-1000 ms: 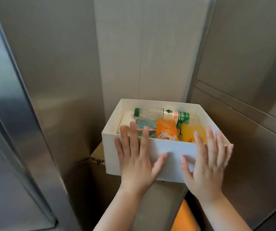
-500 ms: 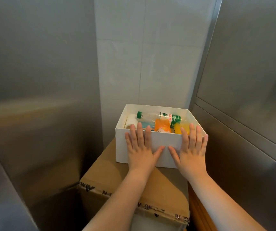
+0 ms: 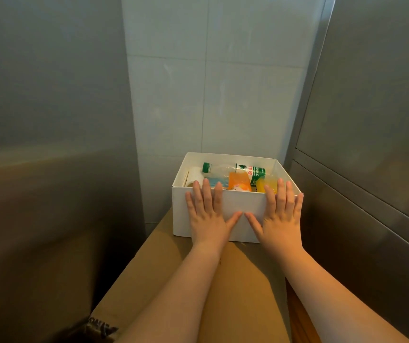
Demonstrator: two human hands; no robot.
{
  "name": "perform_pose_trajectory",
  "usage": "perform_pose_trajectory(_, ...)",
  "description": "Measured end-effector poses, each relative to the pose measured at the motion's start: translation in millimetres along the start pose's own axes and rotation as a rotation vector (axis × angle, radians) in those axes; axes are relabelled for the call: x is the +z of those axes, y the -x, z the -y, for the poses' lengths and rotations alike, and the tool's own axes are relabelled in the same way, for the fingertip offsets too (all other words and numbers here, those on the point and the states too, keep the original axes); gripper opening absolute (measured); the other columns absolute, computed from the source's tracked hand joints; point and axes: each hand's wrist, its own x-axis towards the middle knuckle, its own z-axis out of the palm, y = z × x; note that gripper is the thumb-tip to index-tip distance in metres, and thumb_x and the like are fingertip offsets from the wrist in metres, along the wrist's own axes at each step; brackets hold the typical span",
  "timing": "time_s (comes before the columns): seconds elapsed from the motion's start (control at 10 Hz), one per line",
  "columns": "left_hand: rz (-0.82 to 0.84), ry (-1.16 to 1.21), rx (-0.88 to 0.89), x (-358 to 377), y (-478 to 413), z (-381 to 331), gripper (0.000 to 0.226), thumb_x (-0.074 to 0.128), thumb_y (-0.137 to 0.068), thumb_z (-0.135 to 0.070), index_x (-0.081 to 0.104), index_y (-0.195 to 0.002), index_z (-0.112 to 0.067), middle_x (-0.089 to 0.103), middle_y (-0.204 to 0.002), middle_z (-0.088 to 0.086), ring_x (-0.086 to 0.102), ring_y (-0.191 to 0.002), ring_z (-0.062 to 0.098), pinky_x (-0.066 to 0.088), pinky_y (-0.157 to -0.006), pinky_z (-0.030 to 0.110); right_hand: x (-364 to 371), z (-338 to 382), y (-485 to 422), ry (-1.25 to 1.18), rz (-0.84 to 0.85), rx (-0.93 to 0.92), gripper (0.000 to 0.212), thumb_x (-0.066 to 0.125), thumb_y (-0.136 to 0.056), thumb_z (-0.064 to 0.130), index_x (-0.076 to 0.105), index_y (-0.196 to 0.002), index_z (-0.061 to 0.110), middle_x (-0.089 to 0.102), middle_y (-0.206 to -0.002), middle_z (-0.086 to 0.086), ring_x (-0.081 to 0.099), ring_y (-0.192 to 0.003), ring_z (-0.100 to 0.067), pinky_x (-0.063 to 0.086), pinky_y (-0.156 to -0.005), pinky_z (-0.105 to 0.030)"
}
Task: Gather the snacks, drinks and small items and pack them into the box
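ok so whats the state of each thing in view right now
brown cardboard carton: closed, taped
white open-topped cardboard box: no lid, upright on the carton
clear plastic bottle with green cap: capped, lying on its side inside
orange snack packet: inside, in front of the bottle
left hand: flat on box front, fingers straight
right hand: flat on box front, fingers straight

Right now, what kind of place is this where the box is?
Probably a narrow storage nook, maybe in a kitchen: a white tiled wall at the back, shiny metal panels close on both sides, and the white box sits on a cardboard carton.
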Motion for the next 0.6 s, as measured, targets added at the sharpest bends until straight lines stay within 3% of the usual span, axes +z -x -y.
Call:
perform_pose_trajectory(0.3,0.017,-0.013,0.001,11,-20,-4,0.087,0.012,-0.086,-0.071,-0.028,-0.14,-0.016,-0.025,-0.15,0.014,-0.04,-0.13,0.034,-0.028,-0.106,0.049,15,-4,-19,0.054,0.024,0.003,0.082,0.031,-0.087,0.068,0.018,-0.146,0.012,0.012,-0.156,-0.017,0.004,-0.144,-0.034,-0.002,-0.116,-0.052)
perform_pose_trajectory(0.5,0.121,0.023,0.054,-18,-6,5,0.085,0.019,-0.092,-0.063,-0.041,-0.134,-0.02,-0.027,-0.153,0.011,-0.028,-0.138,0.031,-0.009,-0.112,0.051,-18,-6,-13,0.121,0.233,-0.029,0.093,0.023,-0.084,0.073,-0.015,-0.148,0.016,-0.014,-0.157,-0.011,-0.017,-0.143,-0.029,-0.006,-0.116,-0.046)
perform_pose_trajectory(0.6,0.195,0.126,0.087,-38,18,13,0.078,0.024,-0.094,-0.059,-0.025,-0.144,-0.025,-0.024,-0.155,0.007,-0.024,-0.141,0.027,-0.004,-0.113,0.05,-46,-10,8,0.1,0.341,-0.119,0.092,0.029,-0.088,0.068,-0.019,-0.147,0.015,-0.016,-0.157,-0.01,-0.016,-0.143,-0.027,-0.005,-0.115,-0.042)
